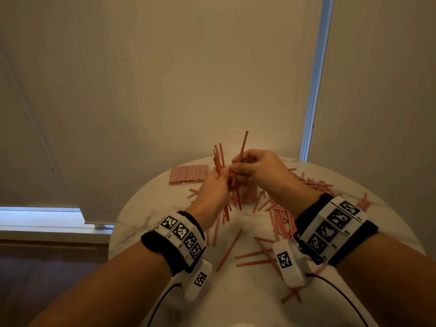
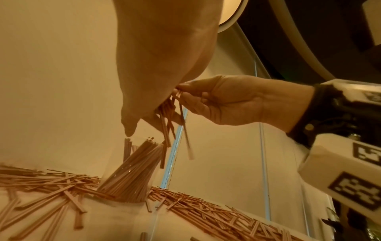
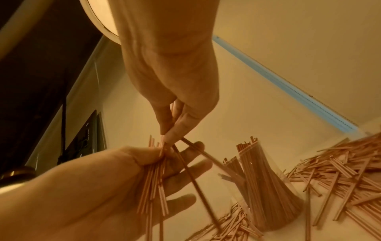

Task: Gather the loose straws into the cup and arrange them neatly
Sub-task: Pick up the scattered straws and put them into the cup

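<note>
Thin red-and-white striped straws lie scattered [image 1: 282,217] over a round white marble table [image 1: 236,298]. A clear cup [image 1: 246,195] packed with straws stands just behind my hands; it is plainer in the wrist views [image 2: 132,171] [image 3: 266,187]. My left hand [image 1: 213,185] grips a loose upright bundle of straws [image 1: 218,159] [image 3: 153,181] above the table. My right hand [image 1: 256,167] pinches one or two straws [image 1: 242,148] at the bundle's top, between thumb and fingertips [image 3: 172,137]. Both hands hover close together, left of and above the cup.
A flat clear pack of straws [image 1: 188,174] lies at the table's back left. Loose straws are thickest at the right [image 3: 340,171] and around the cup's foot [image 2: 206,212]. The table's rim curves close on the left, and pale blinds hang behind it.
</note>
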Tool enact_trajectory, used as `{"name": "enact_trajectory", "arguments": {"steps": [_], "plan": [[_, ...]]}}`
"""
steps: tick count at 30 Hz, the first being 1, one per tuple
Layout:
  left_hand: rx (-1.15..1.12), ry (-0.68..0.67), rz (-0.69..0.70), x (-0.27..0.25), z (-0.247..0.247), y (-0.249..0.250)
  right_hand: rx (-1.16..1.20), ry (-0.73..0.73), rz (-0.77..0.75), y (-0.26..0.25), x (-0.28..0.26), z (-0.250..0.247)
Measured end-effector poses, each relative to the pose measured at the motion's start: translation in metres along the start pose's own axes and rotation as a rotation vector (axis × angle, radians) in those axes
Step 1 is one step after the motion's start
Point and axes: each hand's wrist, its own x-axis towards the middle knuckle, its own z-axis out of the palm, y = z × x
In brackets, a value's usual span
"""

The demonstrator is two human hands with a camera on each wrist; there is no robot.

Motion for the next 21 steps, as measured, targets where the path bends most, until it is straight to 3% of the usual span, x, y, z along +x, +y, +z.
{"name": "enact_trajectory", "arguments": {"steps": [3,11,16,21], "plan": [[-0.112,-0.036,-0.037,0.000,0.006,0.002,0.100,-0.044,0.053,-0.004,-0.001,-0.003],[0.024,0.008,-0.039,-0.003,0.011,0.001,-0.201,0.081,-0.032,0.003,-0.003,-0.017],[0.096,-0.102,0.005,-0.005,0.016,0.000,-0.471,-0.149,0.062,0.010,-0.017,-0.009],[0.285,-0.091,-0.006,-0.007,0.006,-0.010,-0.739,-0.336,0.203,0.013,-0.039,-0.017]]}}
